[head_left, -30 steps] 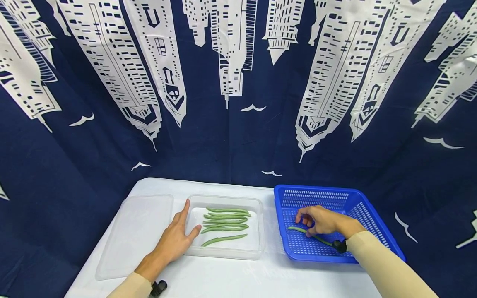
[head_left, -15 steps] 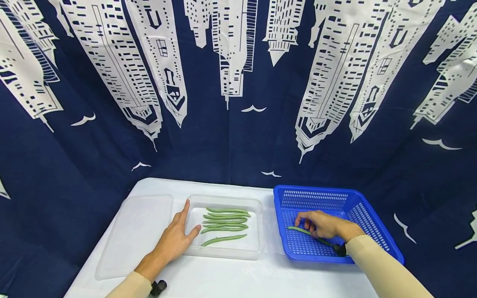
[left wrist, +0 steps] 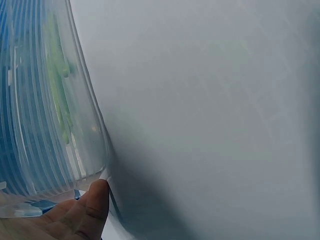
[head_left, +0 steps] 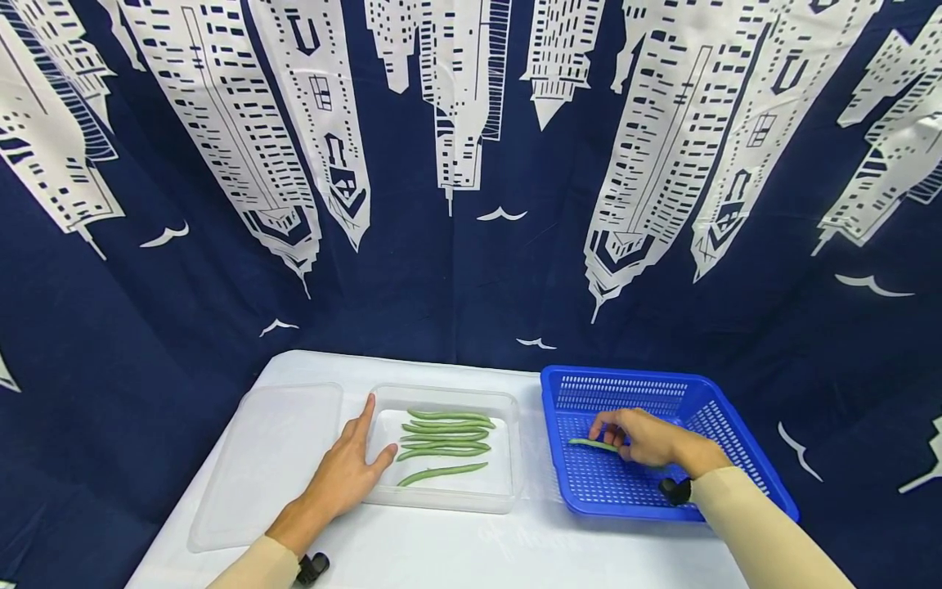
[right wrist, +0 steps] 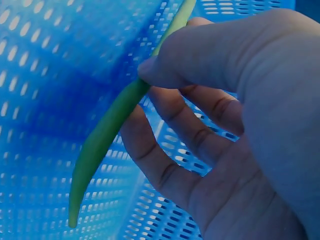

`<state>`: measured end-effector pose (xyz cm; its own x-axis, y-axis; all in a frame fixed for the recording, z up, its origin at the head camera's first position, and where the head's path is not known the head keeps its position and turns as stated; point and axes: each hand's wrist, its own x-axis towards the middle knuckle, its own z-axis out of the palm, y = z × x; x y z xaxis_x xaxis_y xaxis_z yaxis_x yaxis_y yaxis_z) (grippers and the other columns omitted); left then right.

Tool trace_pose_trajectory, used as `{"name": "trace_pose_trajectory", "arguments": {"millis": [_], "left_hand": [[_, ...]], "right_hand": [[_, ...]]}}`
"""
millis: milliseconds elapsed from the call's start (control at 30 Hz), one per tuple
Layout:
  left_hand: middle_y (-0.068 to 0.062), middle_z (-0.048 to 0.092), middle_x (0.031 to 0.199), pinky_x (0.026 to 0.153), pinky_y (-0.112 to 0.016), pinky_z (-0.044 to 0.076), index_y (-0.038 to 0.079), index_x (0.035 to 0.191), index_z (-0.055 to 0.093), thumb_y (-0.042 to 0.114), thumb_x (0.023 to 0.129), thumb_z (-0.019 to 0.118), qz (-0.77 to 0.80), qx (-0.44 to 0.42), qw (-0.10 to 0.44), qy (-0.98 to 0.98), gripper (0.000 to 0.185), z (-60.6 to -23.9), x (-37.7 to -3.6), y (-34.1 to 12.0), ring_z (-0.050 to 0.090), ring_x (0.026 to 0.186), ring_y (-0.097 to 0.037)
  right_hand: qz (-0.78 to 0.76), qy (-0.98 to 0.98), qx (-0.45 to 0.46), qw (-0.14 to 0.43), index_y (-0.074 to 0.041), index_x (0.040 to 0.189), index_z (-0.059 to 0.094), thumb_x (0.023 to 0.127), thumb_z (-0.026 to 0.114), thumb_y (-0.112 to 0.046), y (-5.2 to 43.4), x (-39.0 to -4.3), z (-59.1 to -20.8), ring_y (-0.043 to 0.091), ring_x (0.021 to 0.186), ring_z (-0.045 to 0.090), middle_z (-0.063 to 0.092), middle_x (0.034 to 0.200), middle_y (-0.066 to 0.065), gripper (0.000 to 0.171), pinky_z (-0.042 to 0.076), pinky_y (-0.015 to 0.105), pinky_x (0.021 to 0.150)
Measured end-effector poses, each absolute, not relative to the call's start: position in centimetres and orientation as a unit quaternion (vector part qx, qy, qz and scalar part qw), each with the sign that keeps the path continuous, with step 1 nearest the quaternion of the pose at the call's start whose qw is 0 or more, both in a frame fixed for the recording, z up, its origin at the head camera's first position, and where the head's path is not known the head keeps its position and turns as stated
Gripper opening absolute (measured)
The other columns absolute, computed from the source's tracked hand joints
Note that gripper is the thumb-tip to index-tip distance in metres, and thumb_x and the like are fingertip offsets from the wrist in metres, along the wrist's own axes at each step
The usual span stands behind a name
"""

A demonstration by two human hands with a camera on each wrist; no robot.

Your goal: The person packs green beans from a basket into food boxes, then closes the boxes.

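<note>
Inside the blue basket (head_left: 589, 483), my right hand (head_left: 648, 438) pinches a green bean (head_left: 591, 443) between thumb and fingers. In the right wrist view the bean (right wrist: 102, 137) slants past the thumb, its lower end sticking out over the basket mesh. My left hand (head_left: 346, 466) rests with straight fingers against the left side of a clear plastic container (head_left: 478, 501). Several green beans (head_left: 445, 436) lie side by side in that container, with one (head_left: 441, 474) a little apart toward the front. In the left wrist view, fingertips touch the ribbed container wall (left wrist: 30, 150).
A translucent lid (head_left: 268, 466) lies flat on the white table (head_left: 441, 548), left of the container. Behind the table hangs a dark blue cloth (head_left: 456, 286) printed with white buildings. The basket stands to the right of the container.
My right hand has risen slightly with the green bean, which lay along the basket floor before. My left hand and the container have stayed in place.
</note>
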<state>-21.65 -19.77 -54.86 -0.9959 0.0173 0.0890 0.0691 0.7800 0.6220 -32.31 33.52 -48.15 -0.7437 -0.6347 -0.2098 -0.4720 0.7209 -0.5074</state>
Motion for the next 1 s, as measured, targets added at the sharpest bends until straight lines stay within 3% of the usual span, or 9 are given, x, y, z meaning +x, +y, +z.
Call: {"name": "trace_pose_trajectory", "arguments": {"millis": [400, 633, 1000], "left_hand": [[-0.034, 0.048, 0.177, 0.128, -0.073, 0.050, 0.015, 0.189, 0.011, 0.045, 0.116, 0.069, -0.327, -0.030, 0.039, -0.944, 0.098, -54.6, -21.3, -19.9, 0.060, 0.156, -0.057], [-0.035, 0.049, 0.175, 0.127, -0.073, 0.051, 0.014, 0.189, 0.012, 0.044, 0.115, 0.071, -0.329, -0.028, 0.047, -0.943, 0.099, -54.8, -21.6, -19.8, 0.062, 0.154, -0.057], [-0.034, 0.049, 0.176, 0.127, -0.073, 0.050, 0.015, 0.190, 0.010, 0.047, 0.115, 0.070, -0.331, -0.026, 0.043, -0.942, 0.101, -55.0, -21.7, -19.8, 0.061, 0.155, -0.058]], "right_hand": [[-0.211, 0.917, -0.329, 0.082, -0.014, 0.135, 0.080, 0.093, 0.078, 0.017, 32.3, -31.7, -45.7, 0.017, 0.104, 0.073, 0.078, 0.116, 0.000, 0.051, 0.070, 0.044, 0.091], [-0.186, 0.929, -0.319, 0.041, -0.014, 0.143, 0.080, 0.097, 0.081, 0.011, 30.9, -30.9, -43.9, 0.021, 0.113, 0.075, 0.077, 0.122, 0.002, 0.053, 0.070, 0.052, 0.099], [-0.180, 0.930, -0.320, -0.015, -0.012, 0.141, 0.084, 0.096, 0.078, 0.015, 29.9, -30.1, -41.4, 0.017, 0.107, 0.074, 0.074, 0.118, 0.002, 0.052, 0.071, 0.038, 0.090]]}}
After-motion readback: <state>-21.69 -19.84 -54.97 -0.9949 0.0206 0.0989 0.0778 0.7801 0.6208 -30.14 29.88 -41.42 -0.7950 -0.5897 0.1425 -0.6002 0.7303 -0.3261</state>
